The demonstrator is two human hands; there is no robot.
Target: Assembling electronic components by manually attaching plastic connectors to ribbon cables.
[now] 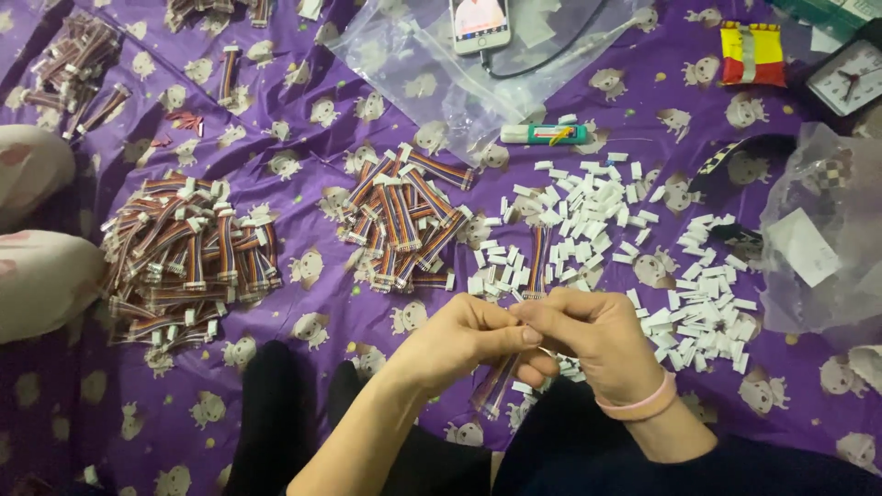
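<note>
My left hand [464, 335] and my right hand [593, 335] meet fingertip to fingertip low in the middle of the head view. Between them they pinch a short multicoloured ribbon cable [496, 381] that hangs down below my fingers. A pink band sits on my right wrist [638, 404]. Just beyond my hands lie several small white plastic connectors [588, 216] scattered on the purple patterned cloth [312, 321]. One more ribbon cable [537, 259] lies among them.
A large heap of finished ribbon cables [184, 257] lies at the left, a smaller heap [404, 220] in the middle. Clear plastic bags [432, 73], a phone [479, 23], a lighter [544, 134], a clock [850, 78] and another bag [818, 239] lie around.
</note>
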